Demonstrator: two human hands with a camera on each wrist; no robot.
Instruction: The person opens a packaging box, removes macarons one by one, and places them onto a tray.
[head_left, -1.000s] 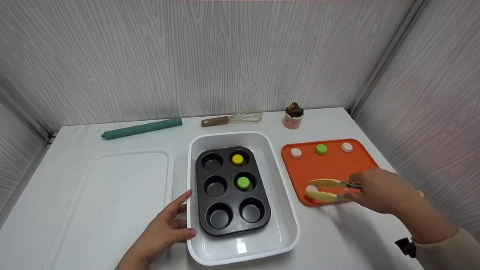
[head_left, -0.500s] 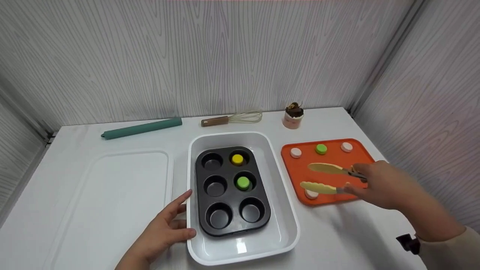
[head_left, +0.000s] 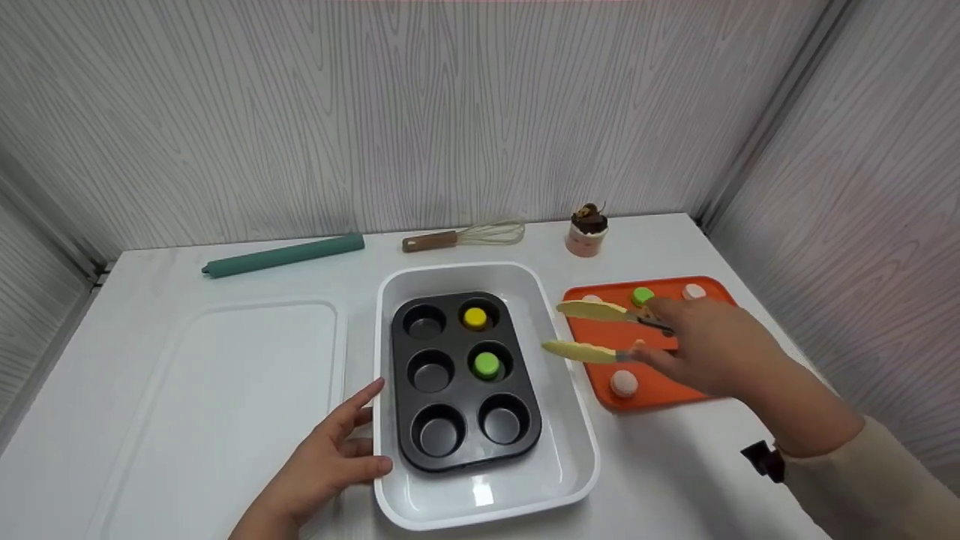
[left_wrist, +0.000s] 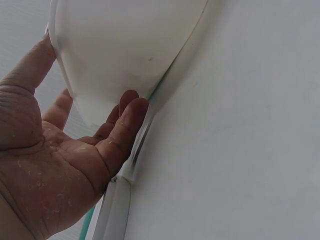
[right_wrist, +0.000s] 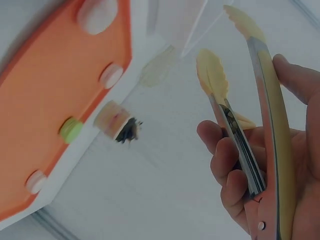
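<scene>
My right hand [head_left: 712, 345] grips yellow-tipped kitchen tongs [head_left: 592, 351]. Their arms are spread with nothing between them, and the tips hang over the white bin's right rim and the orange tray's left edge. In the right wrist view, fingers and thumb wrap the tongs [right_wrist: 275, 140]. My left hand [head_left: 322, 465] rests against the left side of the white bin [head_left: 577, 465], thumb and index at its rim. The left wrist view shows its relaxed fingers [left_wrist: 122, 132] against the outer wall. Inside the bin lies a black muffin pan [head_left: 469, 409] with a yellow piece [head_left: 475, 319] and a green piece [head_left: 486, 366] in two right-hand cups.
On the orange tray [head_left: 652, 394] lie a green piece [head_left: 643, 295] and pale pink pieces, one [head_left: 624, 383] near the front. Behind stand a rolled green mat [head_left: 285, 256], a whisk [head_left: 435, 241] and a toy dessert cup [head_left: 586, 232]. A white lid-like panel [head_left: 240, 397] lies left.
The tongs spread and let go of the front pink piece, which stays on the orange tray. My right hand has lifted them left toward the bin. The left hand has not moved.
</scene>
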